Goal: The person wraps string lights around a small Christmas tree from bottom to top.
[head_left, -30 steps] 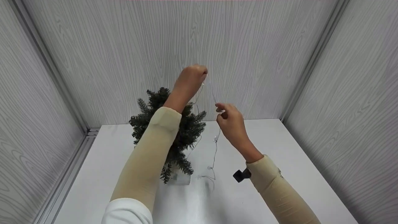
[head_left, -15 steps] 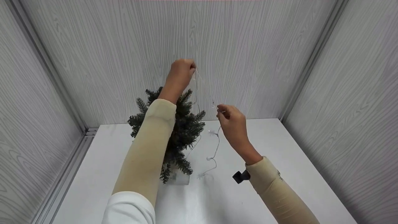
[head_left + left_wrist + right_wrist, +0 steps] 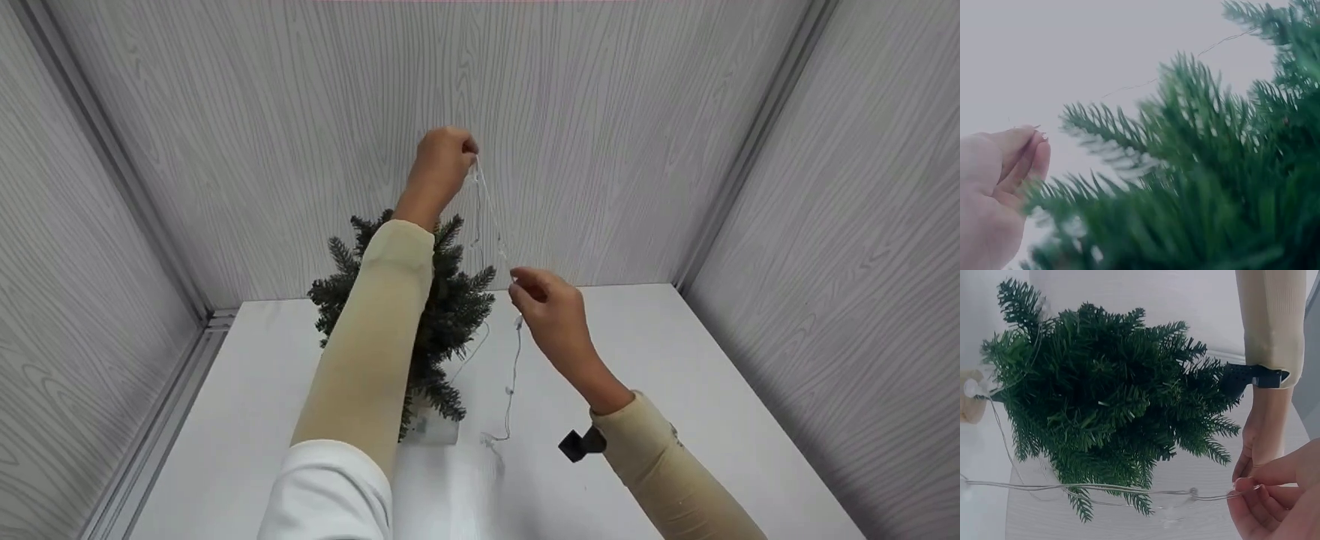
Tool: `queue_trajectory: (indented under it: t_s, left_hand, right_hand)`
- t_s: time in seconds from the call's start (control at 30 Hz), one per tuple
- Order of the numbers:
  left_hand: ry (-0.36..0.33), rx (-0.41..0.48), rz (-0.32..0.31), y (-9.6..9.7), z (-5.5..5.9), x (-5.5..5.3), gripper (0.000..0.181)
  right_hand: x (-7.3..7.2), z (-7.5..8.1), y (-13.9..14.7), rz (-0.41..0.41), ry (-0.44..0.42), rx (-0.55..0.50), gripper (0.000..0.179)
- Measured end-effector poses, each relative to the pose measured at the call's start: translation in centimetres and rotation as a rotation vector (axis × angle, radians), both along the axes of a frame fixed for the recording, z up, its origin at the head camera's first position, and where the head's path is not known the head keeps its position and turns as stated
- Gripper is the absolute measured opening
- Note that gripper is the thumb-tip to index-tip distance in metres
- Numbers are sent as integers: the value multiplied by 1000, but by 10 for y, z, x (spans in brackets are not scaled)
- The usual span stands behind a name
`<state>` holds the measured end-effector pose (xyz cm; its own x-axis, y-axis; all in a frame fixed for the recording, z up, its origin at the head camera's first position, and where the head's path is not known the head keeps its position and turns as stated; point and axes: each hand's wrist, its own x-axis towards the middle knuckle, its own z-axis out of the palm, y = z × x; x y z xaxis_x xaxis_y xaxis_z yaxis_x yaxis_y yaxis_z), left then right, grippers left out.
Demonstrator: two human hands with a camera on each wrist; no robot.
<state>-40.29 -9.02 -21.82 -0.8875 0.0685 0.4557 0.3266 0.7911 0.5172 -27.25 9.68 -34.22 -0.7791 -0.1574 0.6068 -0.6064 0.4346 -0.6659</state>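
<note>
A small artificial tree [image 3: 457, 307] is set on the worktop [image 3: 675, 375], and its pale base [image 3: 436, 430] is partly seen beneath the branches. A string of lights [image 3: 510, 391] is held up to the right of the tree, its lower end hanging in front and to the right of the base. By the left hand [image 3: 441, 169], reached across the tree and raised beyond its branches, the wire is pinched between fingers pressed together. By the right hand [image 3: 555, 311], kept apart from the tree on its right, the same wire is pinched between thumb and fingers. Part of the tree is covered by the left sleeve [image 3: 367, 337].
</note>
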Motion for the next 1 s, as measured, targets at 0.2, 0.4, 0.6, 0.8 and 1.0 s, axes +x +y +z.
queue_trajectory:
  t_s: [0.2, 0.4, 0.6, 0.8, 1.0]
  left_hand:
    - [-35, -18, 75, -19, -2, 1, 20]
    - [-86, -16, 110, -32, -3, 1, 22]
    - [-102, 8, 132, -46, -1, 4, 22]
    - [-85, 38, 136, -52, -5, 2, 22]
    - [-73, 61, 128, -56, -8, 3, 25]
  right_hand:
    - [11, -1, -5, 73, -118, -29, 19]
    - [19, 2, -9, 134, -206, -63, 21]
    - [21, 10, -7, 223, -303, -134, 21]
    - [22, 9, 0, 274, -423, -197, 19]
    - [23, 8, 5, 259, -474, -219, 15]
